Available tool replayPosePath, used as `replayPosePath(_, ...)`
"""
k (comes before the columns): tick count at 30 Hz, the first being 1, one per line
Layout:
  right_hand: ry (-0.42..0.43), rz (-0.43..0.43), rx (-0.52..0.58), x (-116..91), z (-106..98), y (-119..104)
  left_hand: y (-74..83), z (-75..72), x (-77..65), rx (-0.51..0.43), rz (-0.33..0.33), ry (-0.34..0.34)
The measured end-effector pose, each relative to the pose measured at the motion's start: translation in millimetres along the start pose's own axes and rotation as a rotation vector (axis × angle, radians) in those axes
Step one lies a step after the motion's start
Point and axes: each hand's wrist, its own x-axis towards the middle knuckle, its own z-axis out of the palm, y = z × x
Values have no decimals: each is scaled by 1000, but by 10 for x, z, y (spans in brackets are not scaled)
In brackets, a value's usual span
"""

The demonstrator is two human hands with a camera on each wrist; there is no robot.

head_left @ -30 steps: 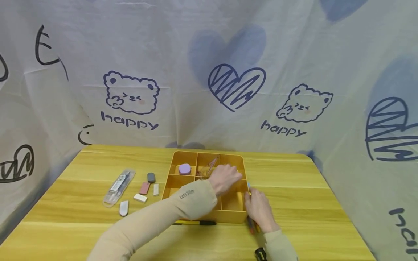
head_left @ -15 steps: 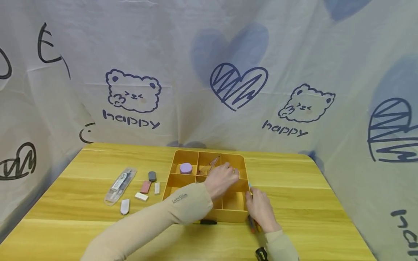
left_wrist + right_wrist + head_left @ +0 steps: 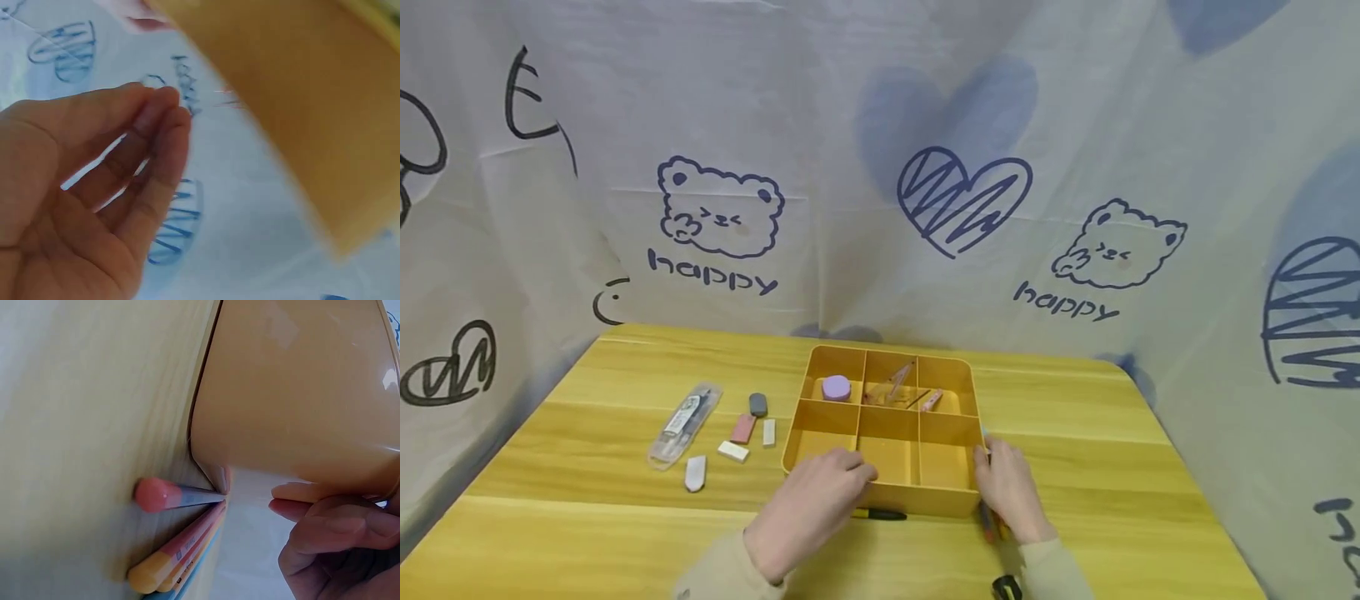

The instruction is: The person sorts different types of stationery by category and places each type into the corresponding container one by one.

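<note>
In the head view my left hand point(image 3: 808, 508) hovers at the front left edge of an orange compartment box point(image 3: 917, 500). The left wrist view shows its thumb and fingers loosely curved, holding nothing. My right hand point(image 3: 1011, 487) grips the box's right wall; in the right wrist view its curled fingers point(image 3: 319, 531) meet the rim. Inside the box, a purple round-cornered item point(image 3: 836, 387) sits at back left. Clear pinkish set-square-like pieces point(image 3: 898, 379) lie at back middle. A small pink item point(image 3: 932, 401) and a thin dark stick occupy the back right.
Several pencils point(image 3: 169, 569) lie along the box's right side. A yellow-and-black pen point(image 3: 880, 514) lies by its front wall. A black object point(image 3: 1006, 587) is at the near edge. To the left are a clear case point(image 3: 685, 425), a pink eraser point(image 3: 743, 428) and several small blocks.
My left hand has left the box's back right compartment and come back toward me to the front left edge, uncovering the small pink item. The right hand stays at the right wall.
</note>
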Motion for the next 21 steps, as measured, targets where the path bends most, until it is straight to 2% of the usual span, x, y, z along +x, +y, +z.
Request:
replayPosePath(2, -2, -5, 13, -1, 3, 4, -13, 66, -117, 41, -44, 15)
replayPosePath(5, 4, -10, 22, -1, 0, 12, -24, 132, -203, 57, -92, 9)
replayPosePath(10, -2, -3, 30, -5, -21, 34, -2, 154, -229, 54, -126, -12)
replayPosePath(16, -6, -4, 16, -8, -32, 37, -27, 304, -288, 114, -175, -47)
replayPosePath(21, -5, -15, 33, -6, -13, 30, -42, 373, -315, 105, -195, -55)
